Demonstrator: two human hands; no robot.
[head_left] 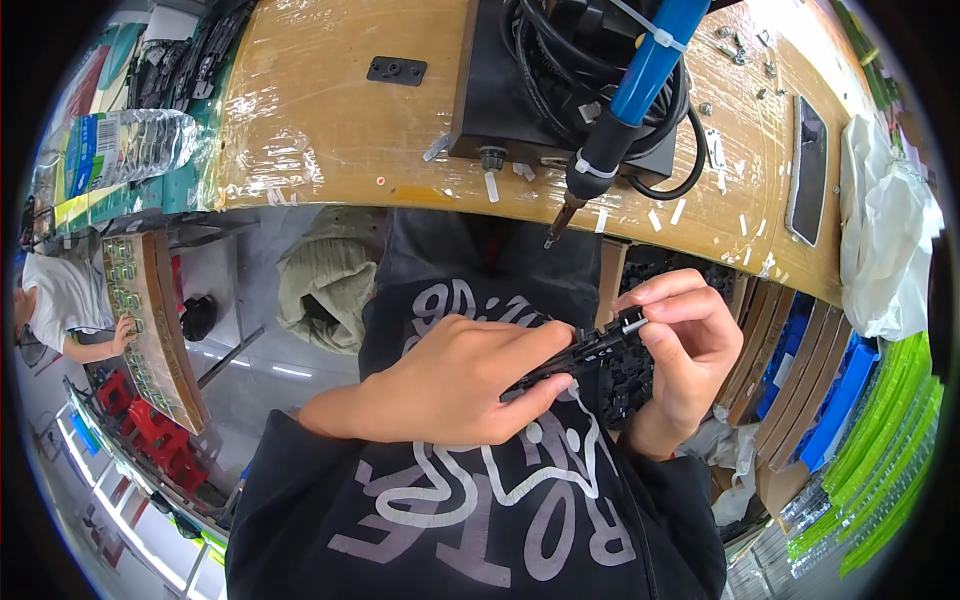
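Note:
My left hand (pixel 470 380) is closed around a long, narrow black plastic part (pixel 597 348), holding it in front of my chest. At that part's right end, my right hand (pixel 688 345) pinches with thumb and forefinger. A small pale strip (pixel 634 326) shows between those fingertips, and whether it belongs to the black part I cannot tell. Above my hands hangs a blue and black pen-shaped tool (pixel 625 95) with a metal tip, apart from both hands.
On the table (pixel 320 120) stand a black box with a knob (pixel 490 110) and coiled black cable. A flat black plate (pixel 396 70), a phone (pixel 807 170) and scattered screws (pixel 740 50) lie around it. A plastic bottle (pixel 130 150) is left; another person (pixel 60 300) works there.

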